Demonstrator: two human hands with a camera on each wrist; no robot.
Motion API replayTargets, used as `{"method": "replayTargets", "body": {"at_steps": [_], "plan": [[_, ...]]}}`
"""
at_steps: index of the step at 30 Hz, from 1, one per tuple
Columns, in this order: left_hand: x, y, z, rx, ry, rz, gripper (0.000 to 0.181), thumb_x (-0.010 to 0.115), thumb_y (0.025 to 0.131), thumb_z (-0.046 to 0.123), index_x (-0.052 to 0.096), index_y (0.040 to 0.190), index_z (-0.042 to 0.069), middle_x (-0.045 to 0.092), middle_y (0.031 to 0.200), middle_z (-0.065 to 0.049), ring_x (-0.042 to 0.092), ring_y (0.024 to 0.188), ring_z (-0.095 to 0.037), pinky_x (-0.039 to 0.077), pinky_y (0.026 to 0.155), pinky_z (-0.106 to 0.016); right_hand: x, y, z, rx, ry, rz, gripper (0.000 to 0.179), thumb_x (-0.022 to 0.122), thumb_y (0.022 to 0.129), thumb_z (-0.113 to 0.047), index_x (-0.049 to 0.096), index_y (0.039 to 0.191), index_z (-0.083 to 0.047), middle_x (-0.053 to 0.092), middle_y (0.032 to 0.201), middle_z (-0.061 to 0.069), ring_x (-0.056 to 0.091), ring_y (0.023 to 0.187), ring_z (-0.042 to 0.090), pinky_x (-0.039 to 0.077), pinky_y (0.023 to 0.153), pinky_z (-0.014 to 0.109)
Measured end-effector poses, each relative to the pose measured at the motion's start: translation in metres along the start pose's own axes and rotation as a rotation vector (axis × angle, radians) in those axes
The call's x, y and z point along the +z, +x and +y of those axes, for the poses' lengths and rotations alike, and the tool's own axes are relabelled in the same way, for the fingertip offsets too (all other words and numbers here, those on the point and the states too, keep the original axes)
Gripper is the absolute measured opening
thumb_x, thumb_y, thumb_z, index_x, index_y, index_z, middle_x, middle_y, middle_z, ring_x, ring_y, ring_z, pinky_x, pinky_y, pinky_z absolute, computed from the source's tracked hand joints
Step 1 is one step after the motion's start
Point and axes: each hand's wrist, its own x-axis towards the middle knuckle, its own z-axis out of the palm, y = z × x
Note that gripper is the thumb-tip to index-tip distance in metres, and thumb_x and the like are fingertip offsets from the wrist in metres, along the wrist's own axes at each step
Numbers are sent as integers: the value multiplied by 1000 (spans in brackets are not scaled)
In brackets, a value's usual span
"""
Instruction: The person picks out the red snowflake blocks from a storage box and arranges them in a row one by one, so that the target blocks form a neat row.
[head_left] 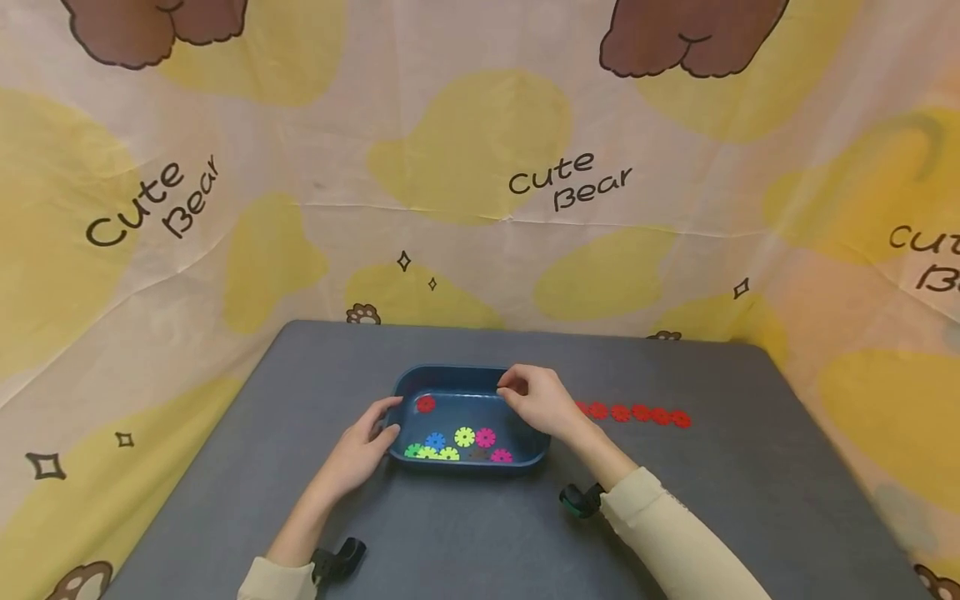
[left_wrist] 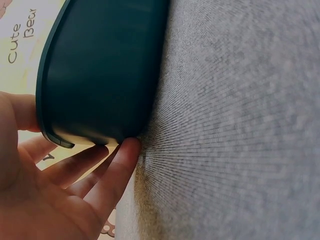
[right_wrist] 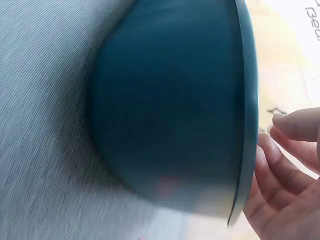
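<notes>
A dark blue tray on the table holds flower-shaped plastic discs: a red disc at far left, with blue, green, yellow and pink ones along the near side. My left hand grips the tray's left end; the left wrist view shows the thumb at the rim and the fingers against the outer wall. My right hand is over the tray's far right corner, thumb and index finger brought close together. In the right wrist view, the right hand appears beyond the rim; whether anything sits between its fingertips cannot be made out.
A row of red discs lies on the grey table right of the tray, its left end partly behind my right hand. A printed curtain surrounds the table at the back and sides.
</notes>
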Motion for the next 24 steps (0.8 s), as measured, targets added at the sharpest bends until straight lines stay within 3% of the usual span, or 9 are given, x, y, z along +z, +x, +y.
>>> {"method": "replayTargets", "body": {"at_steps": [10,17,24], "plan": [[0,-5,1,-10,-1,11,47,53,106,22,43,152,20,35,161,-20,41,141,-47,40,107,-62,27,14,-22,-30,49,-107,10,66,99,-15,72,105,-10,71,95,4,61,80,13,53,73,33],[0,-7,5,1,1,18,47,53,106,21,43,152,18,34,161,-21,41,141,-47,39,107,-62,46,24,-29,-36,48,-145,12,64,100,-17,72,107,-10,67,91,-5,61,79,11,52,72,31],[-1,-7,7,-8,6,16,47,53,106,23,43,152,19,36,160,-19,42,140,-47,40,107,-63,65,33,-38,-28,22,-178,15,66,100,-20,72,111,-10,66,91,-6,60,79,12,53,69,28]]}}
